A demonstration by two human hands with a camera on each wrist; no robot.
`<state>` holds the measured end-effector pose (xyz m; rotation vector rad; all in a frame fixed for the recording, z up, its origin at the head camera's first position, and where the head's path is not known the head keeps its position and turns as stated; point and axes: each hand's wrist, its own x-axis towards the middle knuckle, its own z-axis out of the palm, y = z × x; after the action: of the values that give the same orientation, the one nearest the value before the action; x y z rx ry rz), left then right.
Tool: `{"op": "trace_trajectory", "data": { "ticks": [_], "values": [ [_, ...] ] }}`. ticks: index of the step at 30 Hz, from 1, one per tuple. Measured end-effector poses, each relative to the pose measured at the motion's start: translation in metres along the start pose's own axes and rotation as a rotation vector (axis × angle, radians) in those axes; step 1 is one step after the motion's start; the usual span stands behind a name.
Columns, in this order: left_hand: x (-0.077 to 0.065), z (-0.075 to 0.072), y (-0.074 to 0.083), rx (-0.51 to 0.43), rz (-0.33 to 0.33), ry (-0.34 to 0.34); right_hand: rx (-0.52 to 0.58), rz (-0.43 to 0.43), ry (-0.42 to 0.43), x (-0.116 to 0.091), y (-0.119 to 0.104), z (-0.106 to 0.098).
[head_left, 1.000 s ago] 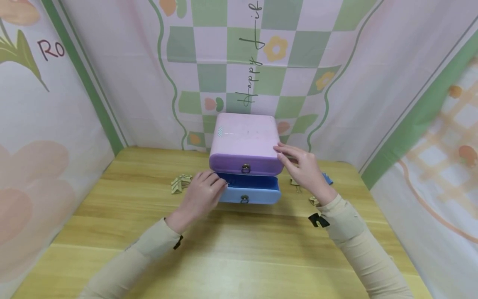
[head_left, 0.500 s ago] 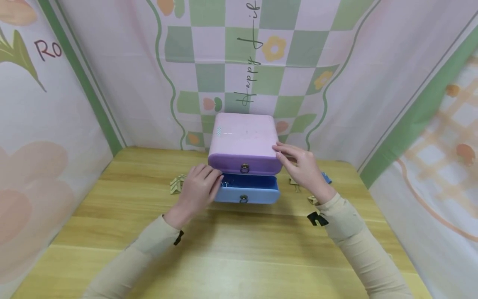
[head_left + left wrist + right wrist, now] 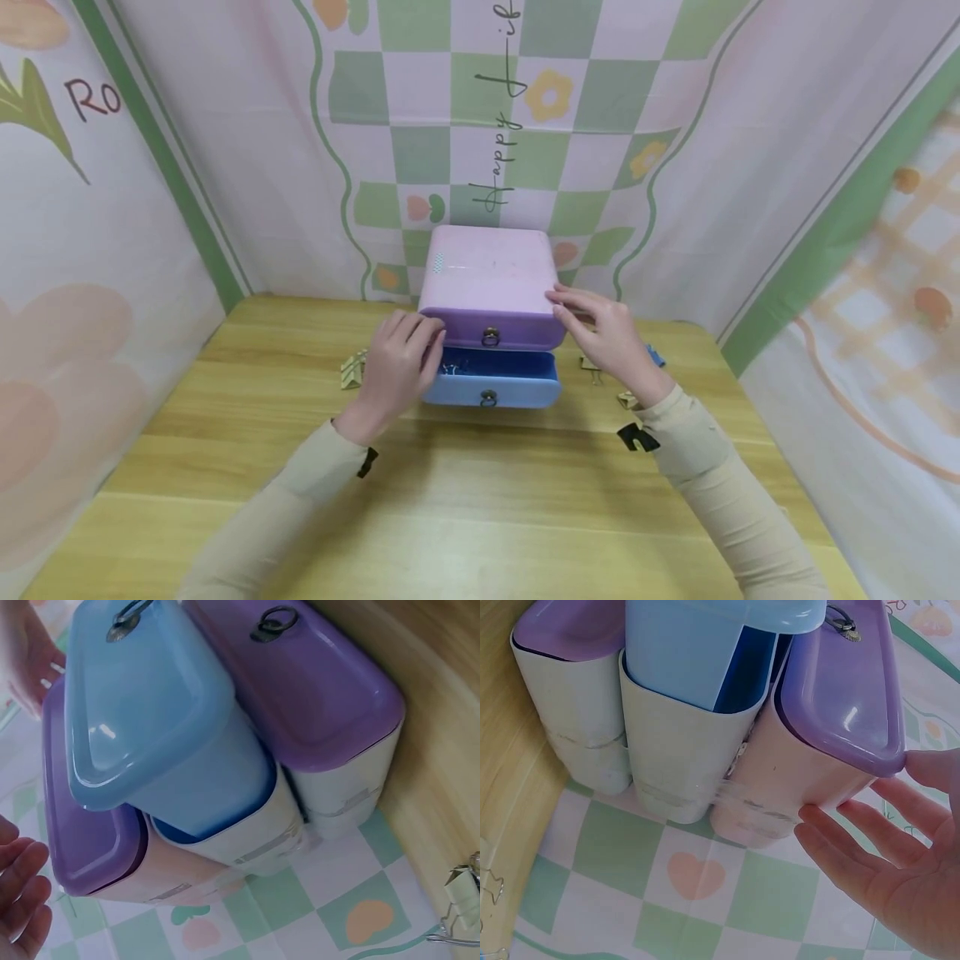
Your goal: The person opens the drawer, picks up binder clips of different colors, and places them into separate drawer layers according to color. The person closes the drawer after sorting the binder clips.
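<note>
A small drawer unit with a pale pink top (image 3: 491,271) stands at the back of the table. Its purple top drawer (image 3: 517,329) is pushed in, while the blue drawer (image 3: 525,394) below is pulled out. Silver wire clip handles (image 3: 452,367) show inside the blue drawer's left end. My left hand (image 3: 401,358) is by the unit's front left corner; its fingers (image 3: 26,889) are loosely bent with nothing between them. With extended fingers my right hand (image 3: 609,333) touches the unit's upper right corner, thumb at the edge of the purple front.
Yellow binder clips (image 3: 352,371) lie left of the unit, partly behind my left hand. More yellow clips (image 3: 591,365) and a blue clip (image 3: 656,356) are on the right. A second purple drawer (image 3: 322,690) sits at the bottom. Printed cloth (image 3: 285,150) hangs behind.
My left hand has moved up and left, out of the blue drawer. The clip wires that were at its fingertips now show apart from it in the drawer. My right hand stays put.
</note>
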<state>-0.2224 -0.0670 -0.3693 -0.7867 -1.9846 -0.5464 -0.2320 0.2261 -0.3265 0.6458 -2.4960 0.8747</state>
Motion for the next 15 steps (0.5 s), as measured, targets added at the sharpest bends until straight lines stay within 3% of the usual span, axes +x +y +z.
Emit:
{"op": "trace_trajectory", "data": {
  "ticks": [11,15],
  "values": [
    [0.017,0.006,-0.017,-0.107,-0.007,0.105,0.005,0.001,-0.001,0.0,0.0,-0.001],
    [0.02,0.008,-0.025,-0.161,-0.001,0.108,0.015,0.009,0.011,-0.001,0.001,-0.002]
  ]
}}
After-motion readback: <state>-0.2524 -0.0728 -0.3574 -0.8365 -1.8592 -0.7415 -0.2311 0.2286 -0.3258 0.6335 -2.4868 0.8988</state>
